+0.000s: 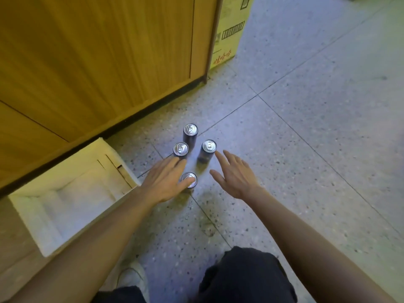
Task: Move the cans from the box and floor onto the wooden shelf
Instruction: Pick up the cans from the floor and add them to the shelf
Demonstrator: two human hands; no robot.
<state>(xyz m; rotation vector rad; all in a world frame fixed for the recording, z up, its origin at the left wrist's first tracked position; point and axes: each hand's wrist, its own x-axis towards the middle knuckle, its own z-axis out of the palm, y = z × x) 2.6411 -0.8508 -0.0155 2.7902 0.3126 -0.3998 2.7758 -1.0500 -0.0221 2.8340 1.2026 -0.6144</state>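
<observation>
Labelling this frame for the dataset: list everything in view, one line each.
cans: four, dark bodies with silver tops, upright in a cluster on the floor
open box: one, whitish, on the floor left of the cans; no cans visible inside
wooden unit: one, yellow-brown, upper left
carton: one, pale yellow with a barcode, behind the unit's corner
floor: grey speckled tiles
trousers: dark, bottom centre
shoe: one, white, bottom edge
left hand: fingers straight, reaching over the nearest can
right hand: fingers spread, tips near the rightmost can
</observation>
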